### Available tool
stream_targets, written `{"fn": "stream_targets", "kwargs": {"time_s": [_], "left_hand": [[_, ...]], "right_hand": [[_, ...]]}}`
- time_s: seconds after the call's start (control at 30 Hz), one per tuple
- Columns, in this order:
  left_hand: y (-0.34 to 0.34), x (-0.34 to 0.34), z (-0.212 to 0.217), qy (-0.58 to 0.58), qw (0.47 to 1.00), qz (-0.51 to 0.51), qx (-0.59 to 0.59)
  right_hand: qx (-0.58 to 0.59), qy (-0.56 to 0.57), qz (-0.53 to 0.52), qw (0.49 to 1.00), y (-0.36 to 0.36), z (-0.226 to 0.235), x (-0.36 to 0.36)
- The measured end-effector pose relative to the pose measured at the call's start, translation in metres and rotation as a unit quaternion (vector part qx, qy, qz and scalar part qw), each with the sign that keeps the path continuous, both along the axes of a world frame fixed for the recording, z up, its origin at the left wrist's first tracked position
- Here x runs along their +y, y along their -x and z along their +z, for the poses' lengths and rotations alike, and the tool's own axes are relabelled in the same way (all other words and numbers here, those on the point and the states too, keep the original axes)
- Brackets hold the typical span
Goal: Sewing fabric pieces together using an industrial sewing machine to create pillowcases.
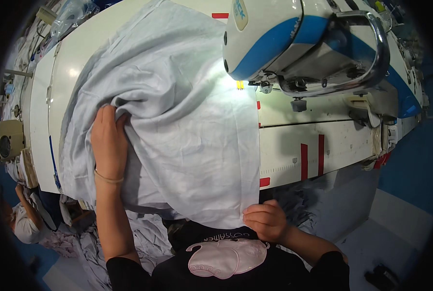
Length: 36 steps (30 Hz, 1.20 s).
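Note:
A large pale grey-white cloth [197, 140] lies spread over the white sewing table, wrinkled at its upper left and flatter along its right side. My left hand [109, 140] grips a bunched fold of it, with the fingertips tucked into the fabric. At the cloth's lower right corner, over the table's front edge, my right hand [265, 221] pinches the hem. The sewing machine [274, 39], white and blue, stands at the upper right, and its lamp lights the cloth's right edge near the needle area. The needle itself is hidden.
Red tape strips [304, 161] mark the table [279, 145] right of the cloth. A metal bar [382, 48] curves around the machine head. More pale cloth [148, 233] is heaped below the table. Another person [27, 220] works at the far left, and a plastic bag [71, 19] lies at the upper left.

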<state>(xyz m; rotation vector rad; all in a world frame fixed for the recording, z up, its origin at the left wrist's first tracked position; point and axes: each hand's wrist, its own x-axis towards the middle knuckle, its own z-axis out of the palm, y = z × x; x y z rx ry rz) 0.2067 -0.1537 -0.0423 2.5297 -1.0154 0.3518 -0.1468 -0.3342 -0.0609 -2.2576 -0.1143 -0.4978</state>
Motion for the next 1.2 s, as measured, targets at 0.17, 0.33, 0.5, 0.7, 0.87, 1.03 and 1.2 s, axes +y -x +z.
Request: {"fn": "stream_targets", "kwargs": {"time_s": [0.17, 0.33, 0.5, 0.7, 0.87, 1.03, 1.2], "left_hand": [[-0.033, -0.019, -0.008, 0.015, 0.998, -0.025, -0.049], [-0.062, -0.034, -0.015, 0.016, 0.997, -0.037, -0.073], [-0.086, -0.046, -0.019, 0.016, 0.994, -0.049, -0.096], [-0.117, -0.060, -0.025, 0.003, 0.994, -0.036, -0.104], [-0.143, -0.072, -0.029, 0.014, 0.991, -0.039, -0.126], [-0.166, -0.083, -0.029, 0.008, 0.992, -0.033, -0.122], [-0.185, -0.084, -0.036, 0.033, 0.991, -0.039, -0.122]], "right_hand": [[0.006, 0.026, 0.012, 1.000, -0.025, 0.015, -0.017], [0.013, 0.036, 0.013, 0.999, -0.051, 0.023, -0.035], [0.008, 0.046, 0.008, 0.999, -0.077, 0.027, -0.051], [-0.032, 0.078, -0.012, 0.996, -0.106, 0.022, -0.066], [-0.070, 0.083, -0.014, 0.994, -0.128, 0.018, -0.082], [-0.008, 0.130, -0.012, 0.991, -0.149, 0.021, -0.095], [-0.038, 0.143, -0.033, 0.989, -0.170, 0.022, -0.101]]}}
